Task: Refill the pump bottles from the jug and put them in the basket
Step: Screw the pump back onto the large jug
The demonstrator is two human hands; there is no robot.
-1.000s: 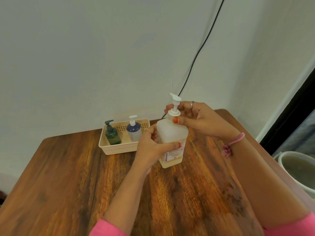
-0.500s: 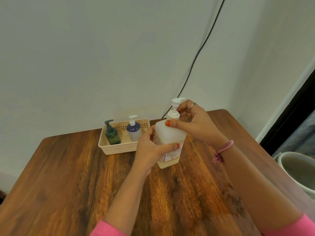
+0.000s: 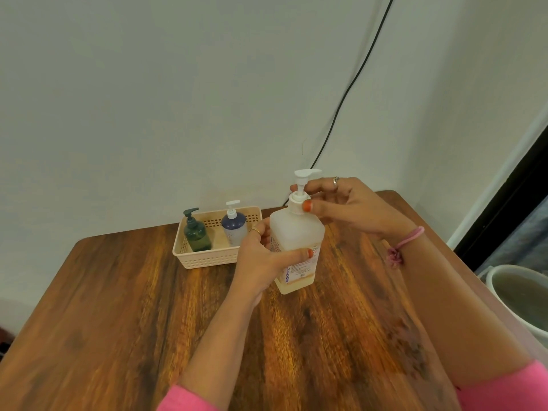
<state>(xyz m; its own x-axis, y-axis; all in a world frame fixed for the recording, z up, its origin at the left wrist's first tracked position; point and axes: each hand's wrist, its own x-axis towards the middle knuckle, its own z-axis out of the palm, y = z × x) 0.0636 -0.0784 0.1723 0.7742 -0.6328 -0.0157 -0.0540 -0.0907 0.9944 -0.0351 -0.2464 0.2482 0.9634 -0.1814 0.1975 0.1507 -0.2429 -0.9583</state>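
A tall frosted square pump bottle (image 3: pixel 298 232) with a printed label stands on the wooden table (image 3: pixel 118 307); only a shallow layer of pale yellow liquid shows at its bottom. My left hand (image 3: pixel 261 261) grips its body from the left. My right hand (image 3: pixel 341 206) pinches the white screw collar of the pump (image 3: pixel 299 200) between thumb and fingers. The nozzle points right. Behind, a beige basket (image 3: pixel 207 256) holds a dark green pump bottle (image 3: pixel 197 235) and a blue-and-white pump bottle (image 3: pixel 234 226). No jug is in view.
A white bucket (image 3: pixel 519 298) of murky liquid stands off the table's right edge. A black cable (image 3: pixel 355 72) runs down the wall behind the table. The table's back edge meets the wall just behind the basket.
The pump head has turned: its nozzle pointed left a second ago and now points right. My right hand's fingers shifted around the collar. Left hand and bottle stayed in place.
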